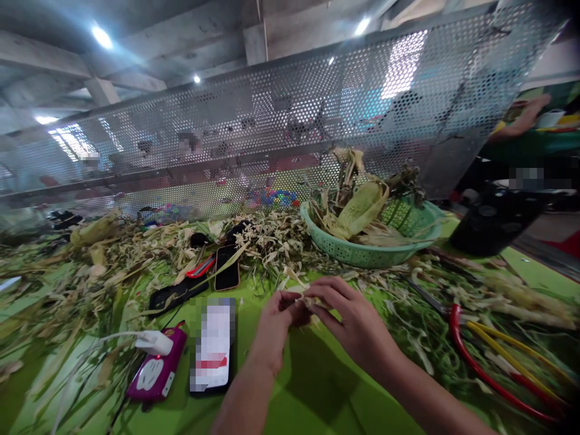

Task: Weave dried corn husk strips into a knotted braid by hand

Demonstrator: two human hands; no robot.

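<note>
Near the middle of the green table [312, 368], my left hand [281, 314] and my right hand [338, 302] meet with fingertips pinched together. Between them is a small pale strip of corn husk [294, 278], which sticks up above the fingers. Its lower part is mostly covered by my fingertips. Behind my hands lies a heap of dry husk scraps [278, 238]. A green plastic basket [367, 254] beyond my right hand holds larger husk-wrapped pieces [362, 208].
Left of my hands lie a lit phone [215, 344], a purple power strip [158, 368] with a white charger, a dark phone [227, 269] and a red cutter [200, 266]. Red-and-yellow-handled scissors [457, 326] rest at right. A perforated metal screen [254, 133] stands behind.
</note>
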